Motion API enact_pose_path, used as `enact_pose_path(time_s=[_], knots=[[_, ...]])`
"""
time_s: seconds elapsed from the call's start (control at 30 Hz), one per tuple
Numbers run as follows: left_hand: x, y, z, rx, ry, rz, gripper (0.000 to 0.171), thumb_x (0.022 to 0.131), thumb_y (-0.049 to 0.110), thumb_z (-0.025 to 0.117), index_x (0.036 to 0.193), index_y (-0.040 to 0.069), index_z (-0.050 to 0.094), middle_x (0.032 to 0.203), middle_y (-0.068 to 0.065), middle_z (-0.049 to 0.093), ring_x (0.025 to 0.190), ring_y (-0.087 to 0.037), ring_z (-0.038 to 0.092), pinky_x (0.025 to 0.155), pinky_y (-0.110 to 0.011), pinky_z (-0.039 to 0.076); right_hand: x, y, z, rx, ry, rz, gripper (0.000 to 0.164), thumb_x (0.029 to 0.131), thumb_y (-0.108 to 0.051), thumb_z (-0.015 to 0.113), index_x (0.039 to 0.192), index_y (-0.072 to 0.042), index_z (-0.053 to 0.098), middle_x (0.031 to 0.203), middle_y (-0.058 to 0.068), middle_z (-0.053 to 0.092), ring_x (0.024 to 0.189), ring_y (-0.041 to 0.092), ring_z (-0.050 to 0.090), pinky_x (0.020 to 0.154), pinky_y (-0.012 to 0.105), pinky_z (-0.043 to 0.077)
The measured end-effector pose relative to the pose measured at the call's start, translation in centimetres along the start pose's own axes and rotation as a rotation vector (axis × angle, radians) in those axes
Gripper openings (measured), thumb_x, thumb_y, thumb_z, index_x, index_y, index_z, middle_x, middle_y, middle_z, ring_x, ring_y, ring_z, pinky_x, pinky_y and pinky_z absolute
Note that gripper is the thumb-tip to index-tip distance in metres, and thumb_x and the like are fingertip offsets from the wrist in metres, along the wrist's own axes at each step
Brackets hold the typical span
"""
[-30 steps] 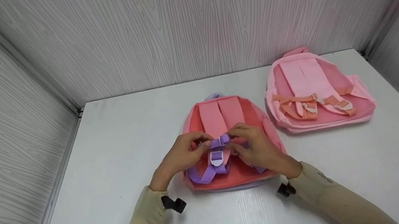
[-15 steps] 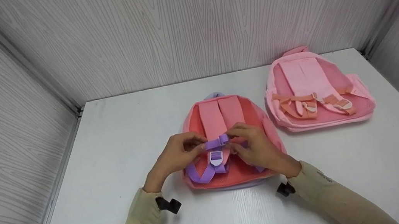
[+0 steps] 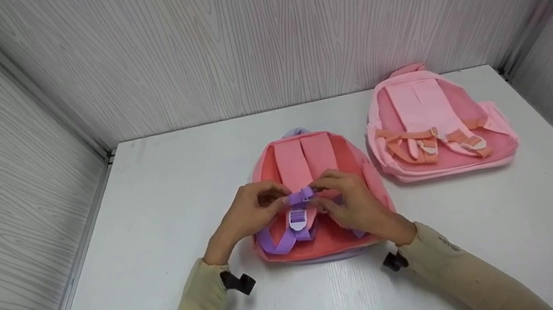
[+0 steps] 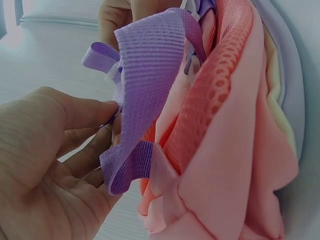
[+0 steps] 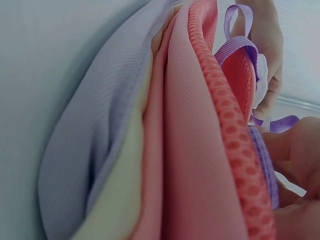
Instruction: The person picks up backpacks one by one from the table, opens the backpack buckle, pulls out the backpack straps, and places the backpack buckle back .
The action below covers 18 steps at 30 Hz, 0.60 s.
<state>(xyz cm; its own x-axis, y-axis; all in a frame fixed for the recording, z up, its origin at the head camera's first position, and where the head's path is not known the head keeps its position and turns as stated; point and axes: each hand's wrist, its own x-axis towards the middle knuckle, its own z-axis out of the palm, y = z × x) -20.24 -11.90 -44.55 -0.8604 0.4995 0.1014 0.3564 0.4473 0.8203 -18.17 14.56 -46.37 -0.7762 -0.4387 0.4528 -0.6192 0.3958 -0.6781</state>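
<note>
A coral-pink backpack (image 3: 291, 166) lies on the table with its mesh back panel and two shoulder straps upward. Above its middle, my left hand (image 3: 247, 213) pinches a purple webbing strap (image 3: 295, 199) between thumb and index finger. My right hand (image 3: 354, 206) pinches the same strap's right end, where it loops through a small buckle. Just below hangs a white buckle (image 3: 297, 220) on the lower end of a shoulder strap. In the left wrist view a wide purple webbing loop (image 4: 150, 70) arcs in front of the left fingertips. The right wrist view shows the right hand (image 5: 300, 165) at the mesh edge.
A light pink backpack (image 3: 427, 128) with orange webbing lies at the back right, its straps also upward. White table surface (image 3: 153, 204) extends around both bags. Grey wood-grain panels (image 3: 239, 41) stand behind and at both sides.
My left hand slid a little left along the purple strap, then came slightly back right. My right hand has kept nearly the same place and hold.
</note>
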Motion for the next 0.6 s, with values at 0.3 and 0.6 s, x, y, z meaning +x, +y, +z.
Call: enact_pose_path(time_s=[0.3,0.6], knots=[[0.44,0.42,0.41,-0.012,0.004,0.032,0.014,0.102,0.013,0.071,0.114,0.012,0.078,0.105,0.0,0.078,0.093,-0.013,0.07,0.086,-0.03,0.059,0.06,0.25,-0.02,0.007,0.012,-0.045,0.026,0.095,0.002,0.076,0.12,-0.005,0.078,0.11,0.004,0.074,0.105,0.015,0.07,0.097,0.04,0.061],[0.71,0.63,0.67,-0.021,0.003,0.04,0.014,0.102,0.014,0.071,0.114,0.014,0.078,0.105,0.001,0.078,0.093,-0.014,0.069,0.086,-0.031,0.058,0.1,0.36,-0.17,-0.002,0.011,-0.069,0.024,0.095,0.002,0.077,0.118,-0.005,0.078,0.109,0.005,0.073,0.104,0.015,0.07,0.097,0.04,0.062]])
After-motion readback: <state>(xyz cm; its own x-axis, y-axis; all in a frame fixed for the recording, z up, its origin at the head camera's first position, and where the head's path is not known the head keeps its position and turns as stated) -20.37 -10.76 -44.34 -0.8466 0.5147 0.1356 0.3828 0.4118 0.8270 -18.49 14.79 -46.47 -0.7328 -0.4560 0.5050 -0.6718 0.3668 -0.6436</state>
